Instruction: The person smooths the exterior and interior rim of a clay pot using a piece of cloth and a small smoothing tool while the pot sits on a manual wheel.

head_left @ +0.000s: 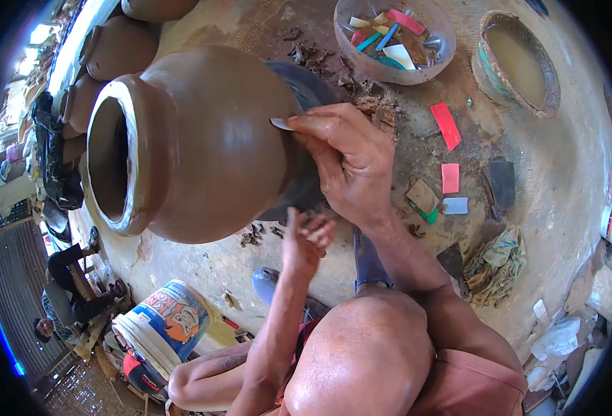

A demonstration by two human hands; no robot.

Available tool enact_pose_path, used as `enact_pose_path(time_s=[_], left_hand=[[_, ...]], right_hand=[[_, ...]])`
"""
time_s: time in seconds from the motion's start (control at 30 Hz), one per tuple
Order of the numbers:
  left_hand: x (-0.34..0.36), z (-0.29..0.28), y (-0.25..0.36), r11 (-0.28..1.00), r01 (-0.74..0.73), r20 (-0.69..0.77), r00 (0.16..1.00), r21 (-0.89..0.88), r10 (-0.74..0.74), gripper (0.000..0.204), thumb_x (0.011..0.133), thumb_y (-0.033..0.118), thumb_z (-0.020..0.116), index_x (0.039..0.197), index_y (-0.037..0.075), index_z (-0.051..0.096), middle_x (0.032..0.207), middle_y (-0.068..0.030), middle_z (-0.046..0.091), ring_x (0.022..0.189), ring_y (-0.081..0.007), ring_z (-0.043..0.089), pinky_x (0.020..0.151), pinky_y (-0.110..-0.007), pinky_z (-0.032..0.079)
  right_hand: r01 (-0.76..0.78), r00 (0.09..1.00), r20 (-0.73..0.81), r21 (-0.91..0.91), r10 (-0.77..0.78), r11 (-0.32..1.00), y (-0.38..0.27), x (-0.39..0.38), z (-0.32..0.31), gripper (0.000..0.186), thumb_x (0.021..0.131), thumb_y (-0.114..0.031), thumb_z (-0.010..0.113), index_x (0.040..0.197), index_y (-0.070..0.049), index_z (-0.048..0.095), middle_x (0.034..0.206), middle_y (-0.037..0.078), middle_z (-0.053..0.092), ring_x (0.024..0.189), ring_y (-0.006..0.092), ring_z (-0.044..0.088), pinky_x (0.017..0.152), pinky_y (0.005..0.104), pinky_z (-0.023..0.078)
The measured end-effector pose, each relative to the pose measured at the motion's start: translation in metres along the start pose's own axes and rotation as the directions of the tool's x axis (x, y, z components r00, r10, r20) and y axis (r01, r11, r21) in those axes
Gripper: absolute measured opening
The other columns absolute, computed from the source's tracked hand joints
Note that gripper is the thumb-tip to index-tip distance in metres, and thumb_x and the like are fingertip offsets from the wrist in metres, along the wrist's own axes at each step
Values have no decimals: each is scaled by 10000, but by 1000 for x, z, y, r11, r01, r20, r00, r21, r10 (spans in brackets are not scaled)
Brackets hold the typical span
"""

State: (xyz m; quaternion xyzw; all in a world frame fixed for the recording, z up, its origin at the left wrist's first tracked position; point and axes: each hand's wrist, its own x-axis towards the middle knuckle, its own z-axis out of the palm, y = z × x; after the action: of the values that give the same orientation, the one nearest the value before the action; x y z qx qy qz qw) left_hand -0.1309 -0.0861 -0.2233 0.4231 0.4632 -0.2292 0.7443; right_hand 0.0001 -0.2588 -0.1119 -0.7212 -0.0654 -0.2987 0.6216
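Note:
A large brown clay pot (223, 132) with a rounded belly and a thick, wet, shiny rim (122, 90) has its mouth toward the left. Part of a dark round wheel (306, 87) shows behind its base. My right hand (354, 163) pinches a small pale scraper (281, 124) between thumb and fingers, its edge touching the pot's wall near the base. Close to the pot's near side, my left hand (307, 239) hangs with fingers apart and slightly blurred, holding nothing. Most of the scraper is hidden by my fingers.
A clear plastic bowl (444, 59) of coloured scraps and a basin of murky water (517, 66) stand at the far right. Red, pink and dark pieces, clay shavings and a crumpled cloth (496, 267) lie on the floor. A bucket (164, 319) stands near left; a person (70, 298) sits beyond.

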Motion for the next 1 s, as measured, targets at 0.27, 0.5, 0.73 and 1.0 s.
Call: enact_pose_path(time_s=[0.27,0.5,0.73,1.0], left_hand=[[65,-108,113,790,-593,6,801,155,599,565,1042,456,627,1477,106,545,1452,-106,603,1317,-284,596,1080,-529,532],[14,-30,-4,994,74,107,991,77,-82,555,1054,630,578,1381,181,591,1196,-22,652,1037,-244,661,828,-393,580],[57,-109,118,927,-369,-35,928,65,372,642,1055,606,570,1554,213,474,1519,-115,548,1357,-243,579,1086,-437,547],[8,0,1,977,-155,-51,987,-144,149,600,1059,586,564,1471,150,566,1398,-101,639,1178,-252,659,943,-451,581]], right_hand=[[-53,998,48,108,48,993,-21,-4,15,252,872,112,763,1081,-26,791,991,140,749,865,256,756,756,318,597],[-61,997,41,65,58,996,-8,-8,8,246,873,113,762,1081,-17,790,1000,137,749,869,246,757,757,320,598],[-36,999,39,107,32,994,-12,-4,16,262,867,119,764,1088,-21,789,992,134,745,873,251,761,740,324,603],[-54,997,50,67,51,996,-7,-16,11,272,869,109,767,1100,-34,794,994,129,737,855,248,754,721,328,597]])
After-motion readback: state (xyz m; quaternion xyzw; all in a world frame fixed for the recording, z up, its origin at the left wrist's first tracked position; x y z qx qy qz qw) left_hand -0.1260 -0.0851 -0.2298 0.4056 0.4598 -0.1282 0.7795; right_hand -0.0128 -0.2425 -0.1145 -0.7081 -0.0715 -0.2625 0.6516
